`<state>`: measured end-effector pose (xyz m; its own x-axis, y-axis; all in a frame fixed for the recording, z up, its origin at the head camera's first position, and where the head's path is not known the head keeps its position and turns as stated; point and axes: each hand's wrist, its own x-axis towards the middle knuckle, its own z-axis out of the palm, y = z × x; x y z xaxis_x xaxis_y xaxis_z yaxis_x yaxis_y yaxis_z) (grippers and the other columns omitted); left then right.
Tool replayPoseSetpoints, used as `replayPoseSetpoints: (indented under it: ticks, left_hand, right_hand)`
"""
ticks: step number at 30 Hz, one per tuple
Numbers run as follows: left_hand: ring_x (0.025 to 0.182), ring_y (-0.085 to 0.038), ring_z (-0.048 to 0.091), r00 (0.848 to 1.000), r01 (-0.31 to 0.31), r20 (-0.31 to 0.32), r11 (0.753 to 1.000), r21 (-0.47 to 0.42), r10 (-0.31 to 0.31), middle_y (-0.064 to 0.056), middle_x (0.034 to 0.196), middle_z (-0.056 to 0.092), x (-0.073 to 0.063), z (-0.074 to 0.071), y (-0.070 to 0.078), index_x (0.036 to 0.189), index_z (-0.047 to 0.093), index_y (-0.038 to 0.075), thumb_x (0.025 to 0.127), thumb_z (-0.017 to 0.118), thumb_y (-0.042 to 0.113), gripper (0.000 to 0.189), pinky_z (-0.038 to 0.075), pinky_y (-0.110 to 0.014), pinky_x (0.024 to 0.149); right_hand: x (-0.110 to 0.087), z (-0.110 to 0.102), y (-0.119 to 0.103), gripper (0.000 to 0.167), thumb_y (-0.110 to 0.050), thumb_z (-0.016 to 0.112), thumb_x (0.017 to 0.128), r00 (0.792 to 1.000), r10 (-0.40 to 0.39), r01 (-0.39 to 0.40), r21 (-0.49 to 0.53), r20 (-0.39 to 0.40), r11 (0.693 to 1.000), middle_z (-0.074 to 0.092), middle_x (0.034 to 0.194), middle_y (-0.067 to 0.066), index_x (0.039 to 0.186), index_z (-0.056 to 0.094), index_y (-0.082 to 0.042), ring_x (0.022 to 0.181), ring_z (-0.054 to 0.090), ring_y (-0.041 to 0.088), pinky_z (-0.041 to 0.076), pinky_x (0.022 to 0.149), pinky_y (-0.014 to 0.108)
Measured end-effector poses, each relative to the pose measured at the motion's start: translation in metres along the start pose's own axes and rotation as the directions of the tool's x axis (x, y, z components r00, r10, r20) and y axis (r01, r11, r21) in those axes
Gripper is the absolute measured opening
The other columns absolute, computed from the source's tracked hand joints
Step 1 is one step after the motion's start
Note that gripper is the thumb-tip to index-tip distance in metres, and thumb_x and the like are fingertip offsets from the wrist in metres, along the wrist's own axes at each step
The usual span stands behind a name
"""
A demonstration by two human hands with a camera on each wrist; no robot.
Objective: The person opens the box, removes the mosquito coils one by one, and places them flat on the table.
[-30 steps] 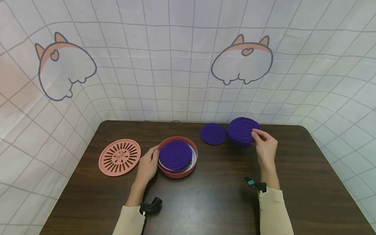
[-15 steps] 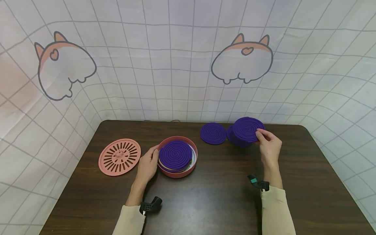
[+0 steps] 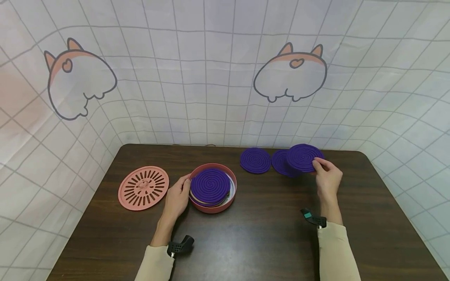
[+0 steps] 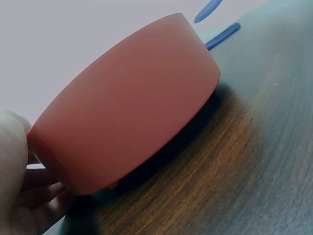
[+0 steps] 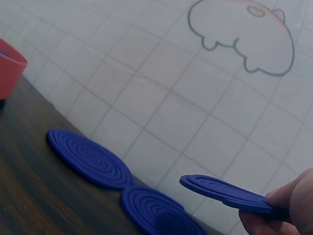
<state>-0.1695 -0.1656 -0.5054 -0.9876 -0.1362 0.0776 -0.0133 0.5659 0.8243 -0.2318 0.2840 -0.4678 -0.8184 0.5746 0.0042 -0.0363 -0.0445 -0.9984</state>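
My left hand (image 3: pixel 177 198) grips the left side of a round reddish-pink box (image 3: pixel 213 210); its smooth outer wall fills much of the left wrist view. Inside the box lies a purple spiral coaster (image 3: pixel 210 185) on top of other round pieces, mostly hidden. At the back right, my right hand (image 3: pixel 327 176) pinches another purple spiral coaster (image 3: pixel 303 158) by its near right edge. That coaster hangs above the table in the right wrist view and, in the head view, overlaps a coaster (image 3: pixel 279 162) lying flat. Left of that one lies another flat coaster (image 3: pixel 255 160).
A pink slotted lid (image 3: pixel 143 188) lies left of the box. The dark wooden table (image 3: pixel 260 234) ends at the back against a white gridded curtain (image 3: pixel 211 97), close behind the flat coasters.
My right hand has moved right with the pinched coaster, uncovering more of the flat one beneath. My left hand and the box have stayed in place.
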Motion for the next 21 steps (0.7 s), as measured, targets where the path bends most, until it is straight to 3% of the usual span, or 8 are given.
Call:
replayPoseSetpoints:
  ticks: [11, 21]
  left_hand:
    - [0.133, -0.032, 0.056, 1.000, 0.002, 0.000, 1.000, -0.007, -0.002, -0.009, 0.139, 0.064, 0.000, 0.000, 0.000, 0.138, 0.061, 0.019, 0.107, 0.043, 0.034, 0.040, 0.043, -0.052, 0.112]
    - [0.133, -0.032, 0.056, 1.000, 0.006, 0.000, 1.000, -0.015, -0.006, -0.009, 0.139, 0.063, -0.001, 0.000, 0.001, 0.138, 0.061, 0.018, 0.107, 0.043, 0.034, 0.040, 0.043, -0.052, 0.112]
  right_hand:
    - [0.012, -0.015, -0.001, 0.023, -0.002, 0.072, 0.089, 0.997, 0.024, -0.026, -0.030, -0.070, 0.999, 0.068, 0.082, -0.005, 0.109, 0.072, 0.008, 0.062, 0.063, 0.004, 0.055, 0.054, 0.016]
    - [0.020, -0.025, -0.003, 0.025, -0.004, 0.070, 0.091, 0.994, 0.072, -0.075, -0.039, -0.080, 0.996, 0.065, 0.082, -0.008, 0.113, 0.070, 0.008, 0.066, 0.064, 0.002, 0.055, 0.056, 0.013]
